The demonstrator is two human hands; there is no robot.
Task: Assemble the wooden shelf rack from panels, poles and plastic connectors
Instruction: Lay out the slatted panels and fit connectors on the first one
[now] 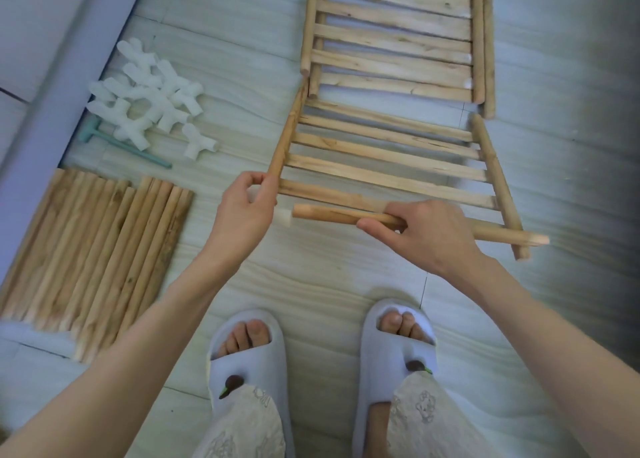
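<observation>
— Head view: what did each hand hold?
— At centre frame the left hand (244, 205) pinched a white plastic connector (284, 217) at the near slatted panel's (388, 160) corner; the right hand (420, 231) gripped a pole (332, 214) lying crosswise, its end just beside that connector.
— And the spare parts?
— Connectors (149, 101) were piled at upper left, poles (93, 250) lay along the left edge, and a second panel (394, 32) lay at the top, all on the floor (329, 277).
</observation>
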